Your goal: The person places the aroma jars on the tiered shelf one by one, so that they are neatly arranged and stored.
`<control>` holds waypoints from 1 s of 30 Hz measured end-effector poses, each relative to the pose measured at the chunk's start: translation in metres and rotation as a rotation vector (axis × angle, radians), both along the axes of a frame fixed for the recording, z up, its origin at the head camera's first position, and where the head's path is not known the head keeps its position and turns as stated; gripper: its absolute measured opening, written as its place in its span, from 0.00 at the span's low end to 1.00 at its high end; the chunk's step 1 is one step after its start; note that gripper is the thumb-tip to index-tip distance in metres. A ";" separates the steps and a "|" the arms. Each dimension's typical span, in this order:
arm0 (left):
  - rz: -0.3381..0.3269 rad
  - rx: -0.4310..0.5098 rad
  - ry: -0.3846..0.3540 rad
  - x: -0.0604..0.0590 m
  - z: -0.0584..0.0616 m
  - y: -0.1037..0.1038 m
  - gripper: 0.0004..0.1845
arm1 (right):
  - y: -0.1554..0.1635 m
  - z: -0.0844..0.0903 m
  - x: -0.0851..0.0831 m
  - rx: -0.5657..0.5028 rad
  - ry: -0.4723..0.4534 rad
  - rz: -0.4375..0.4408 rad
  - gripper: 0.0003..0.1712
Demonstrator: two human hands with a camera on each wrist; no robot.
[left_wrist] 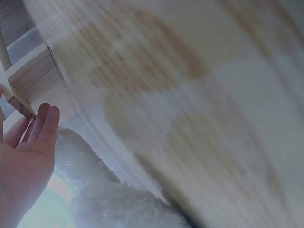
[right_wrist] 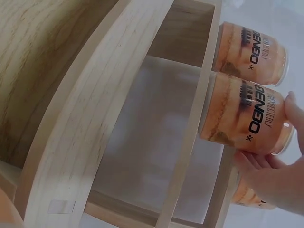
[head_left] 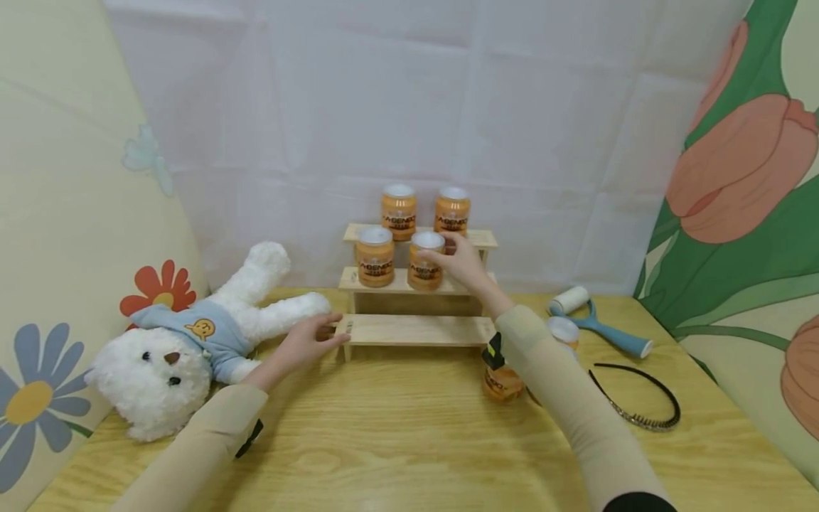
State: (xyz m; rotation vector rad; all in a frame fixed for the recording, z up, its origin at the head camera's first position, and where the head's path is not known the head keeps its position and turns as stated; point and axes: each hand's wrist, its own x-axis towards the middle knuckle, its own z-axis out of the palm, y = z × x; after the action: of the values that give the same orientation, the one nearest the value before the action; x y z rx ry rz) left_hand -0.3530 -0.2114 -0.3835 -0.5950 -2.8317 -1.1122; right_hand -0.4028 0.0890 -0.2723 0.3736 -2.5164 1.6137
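A three-step wooden stand (head_left: 416, 331) faces me on the table. My right hand (head_left: 466, 264) holds an orange can (head_left: 425, 267) at the right of the middle step, thumb and fingers on either side near its top. In the right wrist view this can (right_wrist: 244, 114) appears to touch the step. Left of it stands a matching can (head_left: 375, 264); on the top step are two more, a left can (head_left: 399, 215) and a right can (head_left: 451, 211). My left hand (head_left: 303, 345) grips the left end of the bottom step between thumb and fingers.
An orange can (head_left: 502, 386) and another can (head_left: 563, 330) stand right of the stand, partly hidden by my right arm. Farther right lie a blue-handled lint roller (head_left: 608, 331) and a dark headband (head_left: 672, 405). A white plush bear (head_left: 163, 370) lies at the left.
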 end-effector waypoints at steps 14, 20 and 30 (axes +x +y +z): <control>-0.003 -0.003 0.018 0.000 0.000 -0.005 0.35 | -0.006 -0.001 -0.004 0.030 0.015 0.004 0.43; -0.011 0.004 0.017 -0.001 -0.003 -0.003 0.34 | -0.001 -0.004 -0.002 0.071 -0.006 -0.016 0.45; -0.011 -0.009 0.018 -0.002 0.001 -0.004 0.35 | 0.020 0.003 0.013 0.012 0.044 0.067 0.36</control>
State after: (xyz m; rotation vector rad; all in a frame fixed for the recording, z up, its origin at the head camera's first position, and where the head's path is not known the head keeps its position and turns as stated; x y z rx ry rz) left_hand -0.3545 -0.2159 -0.3830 -0.6180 -2.8230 -1.0913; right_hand -0.3899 0.1095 -0.2693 0.4939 -2.5071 1.5958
